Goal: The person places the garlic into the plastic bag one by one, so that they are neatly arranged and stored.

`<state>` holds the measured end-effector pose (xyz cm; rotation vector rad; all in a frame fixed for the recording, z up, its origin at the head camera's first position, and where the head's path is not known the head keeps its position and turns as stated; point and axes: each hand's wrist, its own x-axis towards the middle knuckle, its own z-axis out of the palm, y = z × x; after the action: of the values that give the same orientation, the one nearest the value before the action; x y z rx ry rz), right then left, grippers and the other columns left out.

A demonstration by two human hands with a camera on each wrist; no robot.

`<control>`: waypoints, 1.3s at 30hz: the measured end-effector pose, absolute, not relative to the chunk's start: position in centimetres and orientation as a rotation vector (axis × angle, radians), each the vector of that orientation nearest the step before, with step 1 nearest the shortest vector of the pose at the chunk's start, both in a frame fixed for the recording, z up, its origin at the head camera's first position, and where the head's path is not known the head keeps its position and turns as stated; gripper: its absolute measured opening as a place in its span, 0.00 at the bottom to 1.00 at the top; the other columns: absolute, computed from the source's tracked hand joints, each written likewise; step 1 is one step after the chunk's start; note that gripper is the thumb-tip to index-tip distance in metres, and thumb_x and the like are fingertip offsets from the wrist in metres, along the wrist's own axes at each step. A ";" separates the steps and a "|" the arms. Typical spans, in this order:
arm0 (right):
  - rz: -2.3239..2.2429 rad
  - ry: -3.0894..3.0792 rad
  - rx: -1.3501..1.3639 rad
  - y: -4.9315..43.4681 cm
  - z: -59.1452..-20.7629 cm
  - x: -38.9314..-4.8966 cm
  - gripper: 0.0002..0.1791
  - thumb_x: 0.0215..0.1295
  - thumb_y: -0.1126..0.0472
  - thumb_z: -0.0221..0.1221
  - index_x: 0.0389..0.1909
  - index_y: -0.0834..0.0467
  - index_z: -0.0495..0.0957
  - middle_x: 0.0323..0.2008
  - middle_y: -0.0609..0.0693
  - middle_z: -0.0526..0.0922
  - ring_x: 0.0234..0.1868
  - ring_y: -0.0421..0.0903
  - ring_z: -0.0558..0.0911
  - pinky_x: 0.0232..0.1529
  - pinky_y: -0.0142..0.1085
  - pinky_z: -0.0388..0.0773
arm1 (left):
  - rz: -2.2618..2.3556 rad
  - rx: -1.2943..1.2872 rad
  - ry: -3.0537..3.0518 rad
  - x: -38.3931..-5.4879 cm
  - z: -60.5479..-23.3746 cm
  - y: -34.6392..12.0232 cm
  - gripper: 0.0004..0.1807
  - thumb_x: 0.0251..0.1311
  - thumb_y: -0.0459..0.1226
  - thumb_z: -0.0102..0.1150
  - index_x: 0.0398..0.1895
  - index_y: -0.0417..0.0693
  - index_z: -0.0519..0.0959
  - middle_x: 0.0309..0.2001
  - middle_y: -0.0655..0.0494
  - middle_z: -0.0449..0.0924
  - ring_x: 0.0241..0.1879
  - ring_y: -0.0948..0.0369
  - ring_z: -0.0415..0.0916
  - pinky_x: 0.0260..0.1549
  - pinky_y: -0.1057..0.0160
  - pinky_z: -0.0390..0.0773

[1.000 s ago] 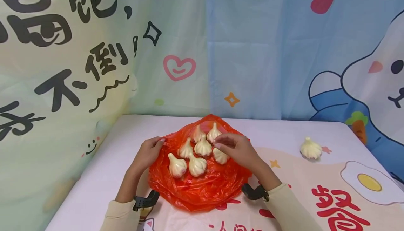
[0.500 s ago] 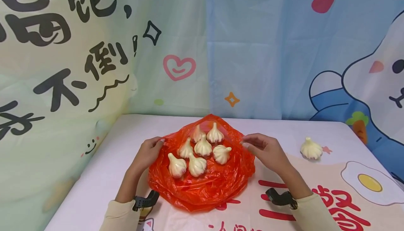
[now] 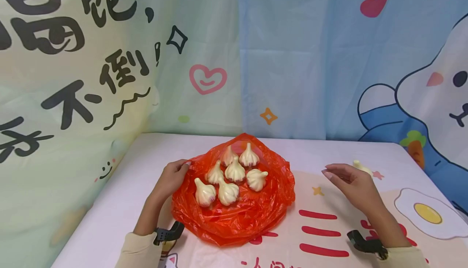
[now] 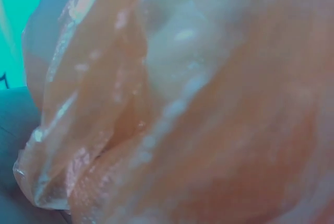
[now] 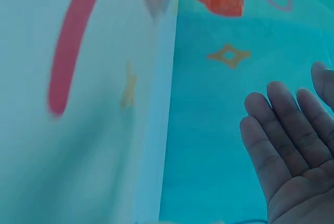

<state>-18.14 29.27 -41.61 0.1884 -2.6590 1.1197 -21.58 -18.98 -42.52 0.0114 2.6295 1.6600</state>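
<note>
A red plastic bag (image 3: 252, 221) lies spread on the table with several garlic bulbs (image 3: 235, 172) gathered in it. My left hand (image 3: 172, 180) pinches the bag's left edge between thumb and fingers. The left wrist view is filled by the blurred, crinkled plastic (image 4: 109, 104), pale bulbs showing behind it. To the right of the bag, my right hand (image 3: 352, 186) is in the air, fingers extended and nothing in it. Just behind that hand, a lone garlic bulb (image 3: 362, 166) is mostly hidden by it. The palm and fingers (image 5: 284, 140) show empty in the right wrist view.
A white table (image 3: 161, 146) carries a printed cloth with red lettering and a fried-egg picture (image 3: 427, 212). Printed curtains (image 3: 285, 56) hang close behind and to the left of it. A dark wrist strap with a camera (image 3: 367, 245) sits on the right forearm.
My right hand has moved from over the bulbs at the bag's right side, out to the right, to the lone bulb. My left hand and the bag's bulbs stay put.
</note>
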 end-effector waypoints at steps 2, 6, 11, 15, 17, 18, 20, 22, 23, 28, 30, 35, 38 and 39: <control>1.100 -2.667 0.155 30.1 -41.7 -17.8 0.23 0.68 0.48 0.58 0.55 0.59 0.78 0.48 0.59 0.83 0.49 0.59 0.81 0.37 0.18 0.73 | 1.654 0.009 2.632 -21.5 -42.6 -18.9 0.17 0.74 0.43 0.45 0.53 0.43 0.79 0.41 0.46 0.81 0.32 0.53 0.82 0.31 0.57 0.84; 1.081 -2.662 0.086 31.8 -41.7 -17.5 0.24 0.69 0.47 0.58 0.57 0.60 0.77 0.51 0.60 0.81 0.51 0.60 0.80 0.37 0.16 0.72 | 1.645 0.003 2.636 -21.5 -42.6 -18.8 0.17 0.73 0.43 0.45 0.53 0.43 0.79 0.41 0.46 0.81 0.31 0.53 0.82 0.30 0.57 0.84; 1.064 -2.630 -0.039 34.0 -41.7 -17.9 0.28 0.68 0.45 0.57 0.60 0.61 0.75 0.55 0.63 0.79 0.55 0.63 0.77 0.34 0.14 0.70 | 1.648 0.010 2.632 -21.7 -42.7 -18.8 0.18 0.74 0.43 0.45 0.54 0.43 0.79 0.42 0.46 0.81 0.31 0.53 0.82 0.30 0.58 0.84; 1.039 -2.623 -0.112 35.6 -42.0 -18.5 0.31 0.68 0.43 0.55 0.63 0.60 0.73 0.57 0.64 0.76 0.56 0.64 0.75 0.33 0.13 0.69 | 1.657 0.002 2.622 -21.7 -42.8 -18.9 0.18 0.74 0.44 0.45 0.53 0.44 0.79 0.41 0.46 0.81 0.31 0.53 0.82 0.30 0.58 0.84; 1.042 -2.624 -0.146 36.4 -42.3 -18.8 0.32 0.69 0.42 0.55 0.64 0.60 0.71 0.58 0.65 0.75 0.57 0.66 0.74 0.33 0.13 0.68 | 1.656 -0.002 2.624 -21.7 -42.8 -18.9 0.17 0.73 0.44 0.45 0.53 0.45 0.79 0.42 0.47 0.81 0.31 0.53 0.82 0.30 0.58 0.84; 1.046 -2.627 -0.169 36.7 -42.5 -18.9 0.33 0.69 0.41 0.54 0.65 0.60 0.70 0.59 0.65 0.75 0.57 0.66 0.74 0.33 0.13 0.69 | 1.654 0.000 2.630 -21.7 -42.8 -18.9 0.17 0.73 0.44 0.45 0.53 0.45 0.79 0.42 0.47 0.81 0.31 0.53 0.82 0.30 0.58 0.84; 1.055 -2.635 -0.208 37.3 -42.9 -19.1 0.35 0.69 0.41 0.54 0.67 0.60 0.68 0.60 0.65 0.74 0.58 0.66 0.73 0.34 0.15 0.70 | 1.655 0.000 2.633 -21.7 -42.8 -18.9 0.17 0.73 0.43 0.45 0.53 0.45 0.79 0.41 0.47 0.82 0.31 0.53 0.82 0.30 0.58 0.84; 1.065 -2.649 -0.249 37.8 -43.3 -19.3 0.36 0.69 0.39 0.52 0.69 0.59 0.65 0.62 0.65 0.72 0.60 0.67 0.71 0.37 0.18 0.73 | 1.651 0.008 2.636 -21.6 -42.8 -18.9 0.17 0.73 0.44 0.45 0.53 0.44 0.79 0.41 0.47 0.81 0.31 0.53 0.82 0.30 0.58 0.84; 1.068 -2.656 -0.264 38.1 -43.5 -19.4 0.37 0.69 0.39 0.52 0.70 0.58 0.64 0.63 0.65 0.71 0.61 0.67 0.70 0.38 0.21 0.75 | 1.649 0.011 2.638 -21.6 -42.8 -18.9 0.18 0.74 0.44 0.45 0.53 0.44 0.79 0.41 0.47 0.81 0.31 0.53 0.82 0.30 0.58 0.84; 1.103 -2.687 -0.326 39.2 -44.6 -20.1 0.40 0.68 0.37 0.50 0.73 0.58 0.59 0.65 0.66 0.68 0.64 0.68 0.67 0.41 0.35 0.81 | 1.640 0.010 2.648 -21.7 -42.8 -18.8 0.18 0.74 0.44 0.45 0.54 0.44 0.79 0.41 0.47 0.82 0.31 0.53 0.82 0.30 0.58 0.84; 1.120 -2.700 -0.339 39.5 -45.0 -20.3 0.41 0.68 0.36 0.50 0.73 0.58 0.58 0.65 0.66 0.67 0.63 0.68 0.67 0.40 0.38 0.82 | 1.638 0.005 2.649 -21.7 -42.9 -18.8 0.18 0.74 0.44 0.45 0.54 0.44 0.79 0.41 0.48 0.82 0.31 0.54 0.82 0.31 0.58 0.84; 1.163 -2.723 -0.339 39.8 -45.5 -20.9 0.44 0.67 0.35 0.50 0.74 0.60 0.54 0.66 0.68 0.65 0.64 0.70 0.65 0.48 0.53 0.77 | 1.635 0.000 2.652 -21.7 -42.9 -18.8 0.18 0.74 0.44 0.45 0.53 0.44 0.79 0.41 0.47 0.82 0.31 0.54 0.82 0.30 0.58 0.84; 1.170 -2.746 -0.298 39.9 -45.7 -21.4 0.46 0.67 0.35 0.51 0.74 0.61 0.53 0.67 0.70 0.62 0.64 0.72 0.62 0.51 0.63 0.70 | 1.640 -0.004 2.650 -21.6 -42.9 -18.8 0.18 0.74 0.44 0.45 0.53 0.44 0.79 0.41 0.47 0.82 0.31 0.54 0.82 0.30 0.58 0.84; 1.166 -2.755 -0.279 39.9 -45.8 -21.5 0.46 0.67 0.35 0.52 0.74 0.62 0.53 0.67 0.71 0.62 0.64 0.73 0.62 0.50 0.64 0.69 | 1.642 -0.006 2.648 -21.6 -42.9 -18.8 0.18 0.74 0.44 0.45 0.54 0.44 0.79 0.41 0.47 0.82 0.31 0.54 0.82 0.30 0.58 0.84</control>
<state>-21.47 39.91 -45.77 -0.2788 -2.7552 1.1660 -21.61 -18.77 -42.85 -0.0057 2.6480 1.6419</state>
